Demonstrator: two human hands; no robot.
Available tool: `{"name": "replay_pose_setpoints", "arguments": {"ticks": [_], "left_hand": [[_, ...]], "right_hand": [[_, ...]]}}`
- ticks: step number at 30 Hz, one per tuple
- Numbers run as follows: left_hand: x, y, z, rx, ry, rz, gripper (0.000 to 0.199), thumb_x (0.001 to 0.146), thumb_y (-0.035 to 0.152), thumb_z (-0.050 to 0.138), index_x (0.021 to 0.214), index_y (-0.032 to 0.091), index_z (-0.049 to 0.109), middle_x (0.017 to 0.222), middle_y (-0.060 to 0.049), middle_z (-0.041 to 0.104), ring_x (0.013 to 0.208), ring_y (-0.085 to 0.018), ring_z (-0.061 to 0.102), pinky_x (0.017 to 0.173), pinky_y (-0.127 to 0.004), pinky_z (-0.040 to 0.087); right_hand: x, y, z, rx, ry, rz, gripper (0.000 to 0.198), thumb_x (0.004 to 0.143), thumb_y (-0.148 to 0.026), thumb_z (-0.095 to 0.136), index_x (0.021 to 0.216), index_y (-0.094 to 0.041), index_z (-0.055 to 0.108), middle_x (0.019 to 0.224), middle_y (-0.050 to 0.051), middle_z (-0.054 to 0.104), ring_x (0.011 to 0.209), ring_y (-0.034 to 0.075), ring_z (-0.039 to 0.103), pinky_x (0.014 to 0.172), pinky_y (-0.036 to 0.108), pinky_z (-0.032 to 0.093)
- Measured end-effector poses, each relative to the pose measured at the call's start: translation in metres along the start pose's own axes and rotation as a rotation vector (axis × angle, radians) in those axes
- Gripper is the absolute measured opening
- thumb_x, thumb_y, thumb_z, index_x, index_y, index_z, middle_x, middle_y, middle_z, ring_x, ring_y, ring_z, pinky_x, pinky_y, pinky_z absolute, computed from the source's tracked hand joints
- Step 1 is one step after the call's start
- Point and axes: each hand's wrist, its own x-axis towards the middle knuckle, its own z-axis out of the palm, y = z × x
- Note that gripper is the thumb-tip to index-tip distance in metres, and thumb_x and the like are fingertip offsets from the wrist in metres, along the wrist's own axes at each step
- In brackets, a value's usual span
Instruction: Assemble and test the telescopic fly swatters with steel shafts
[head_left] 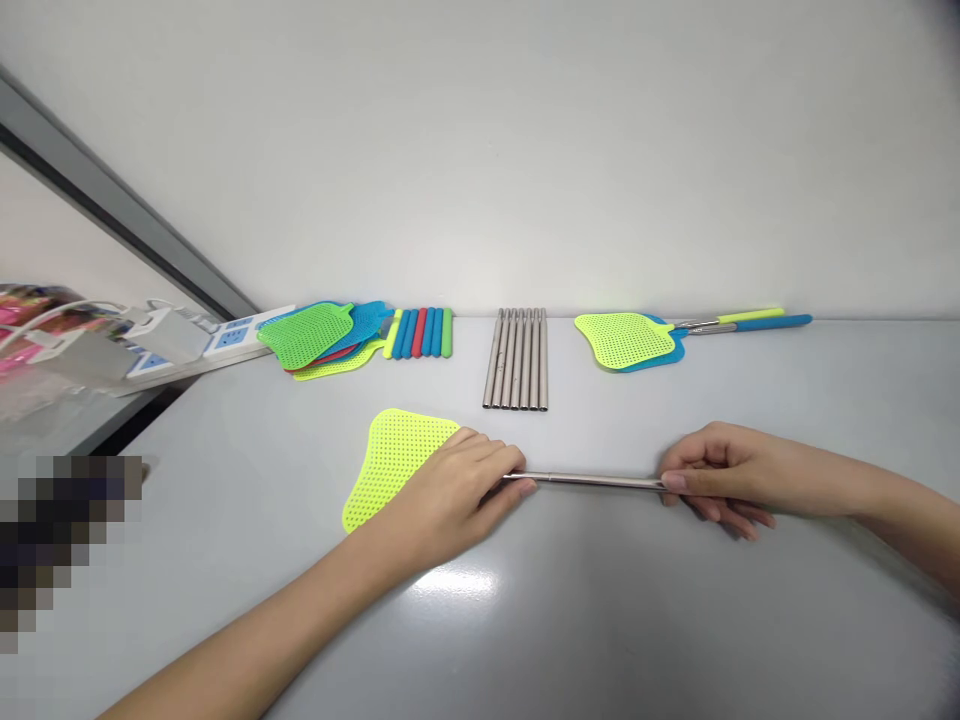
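Observation:
A yellow-green perforated fly swatter head [401, 455] lies near the middle of the table, partly hidden by my left hand [472, 485]. The fingers of that hand are closed around the place where the head meets a thin metal rod [592, 480]; the exact grip is covered. My right hand [716, 475] pinches the rod's other end between thumb and fingers. The rod runs level between both hands, with no coloured grip visible on it. Behind it lie several metal tubes [517, 360] side by side, and further left a row of coloured handle grips [418, 333].
Stacked swatter heads [311, 335] in green, blue, red and yellow lie at the back left, beside a white power strip [247, 335] with plugged-in adapters [169, 335]. Swatters with handles [630, 340] lie at the back right. A pale wall [525, 150] bounds the table behind.

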Motion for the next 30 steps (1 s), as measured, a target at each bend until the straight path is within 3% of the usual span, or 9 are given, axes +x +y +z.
{"name": "replay_pose_setpoints", "arguments": {"ticks": [21,25,30], "left_hand": [[0.0002,0.0009,-0.0006,0.003,-0.007,-0.006,0.023,0.085,0.031,0.031,0.078,0.018,0.049,0.066,0.002,0.049,0.065,-0.012,0.043,0.068,-0.028,0.031],[-0.0005,-0.0011,0.0012,0.017,-0.012,0.047,0.025,0.086,0.027,0.030,0.099,0.022,0.051,0.070,0.000,0.050,0.069,-0.013,0.044,0.070,-0.028,0.030],[-0.0039,-0.0029,0.0033,0.082,-0.031,0.099,0.036,0.086,0.019,0.028,0.120,0.028,0.039,0.069,0.000,0.047,0.067,-0.012,0.040,0.068,-0.026,0.030]], "right_hand": [[-0.0008,-0.0020,0.0003,-0.015,-0.001,0.008,0.032,0.073,-0.045,0.050,0.066,-0.015,0.052,0.054,-0.002,0.048,0.039,0.006,0.046,0.031,0.015,0.029],[-0.0004,-0.0020,-0.0004,-0.032,-0.002,0.003,0.031,0.073,-0.044,0.050,0.065,-0.015,0.051,0.054,-0.002,0.048,0.038,0.005,0.044,0.032,0.015,0.029],[0.0010,-0.0002,-0.0016,-0.044,-0.010,0.010,0.031,0.073,-0.044,0.050,0.066,-0.015,0.051,0.054,-0.002,0.048,0.038,0.005,0.043,0.032,0.015,0.028]]}}
